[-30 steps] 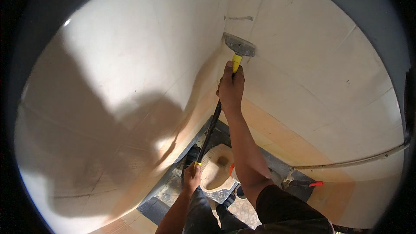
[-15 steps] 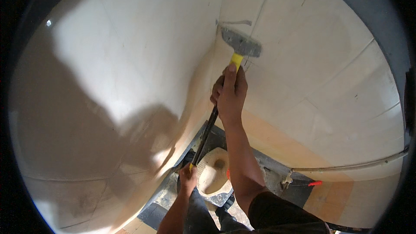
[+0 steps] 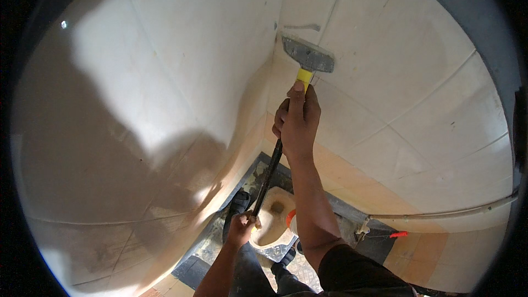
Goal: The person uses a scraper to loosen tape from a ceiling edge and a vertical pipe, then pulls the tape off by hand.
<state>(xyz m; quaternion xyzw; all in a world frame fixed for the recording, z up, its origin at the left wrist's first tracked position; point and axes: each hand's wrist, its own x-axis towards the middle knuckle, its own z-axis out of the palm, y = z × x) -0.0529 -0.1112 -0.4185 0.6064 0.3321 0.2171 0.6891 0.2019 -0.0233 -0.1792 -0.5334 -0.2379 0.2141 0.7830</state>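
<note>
A long-handled scraper (image 3: pixel 308 55) with a wide grey head, yellow neck and black handle slants up in front of me. Its head is at the tiled wall on the right, close to the corner; whether the edge touches the tiles I cannot tell. My right hand (image 3: pixel 298 115) grips the upper handle just below the yellow neck, thumb laid along it. Lower down, my left hand (image 3: pixel 241 230) is closed round the bottom end of the handle. A short grey streak (image 3: pixel 302 27) marks the wall just above the scraper head.
Pale tiled walls (image 3: pixel 165 49) meet in a corner ahead. Below is a cream squat toilet (image 3: pixel 278 231) with my feet beside it. A red-rimmed container (image 3: pixel 291 220) stands partly behind my right forearm. A pipe (image 3: pixel 440 214) runs along the right wall above a red-handled object (image 3: pixel 399 235).
The scraper head and my right hand have shifted slightly right and down. My left hand has moved a little to the right and down with the handle's lower end.
</note>
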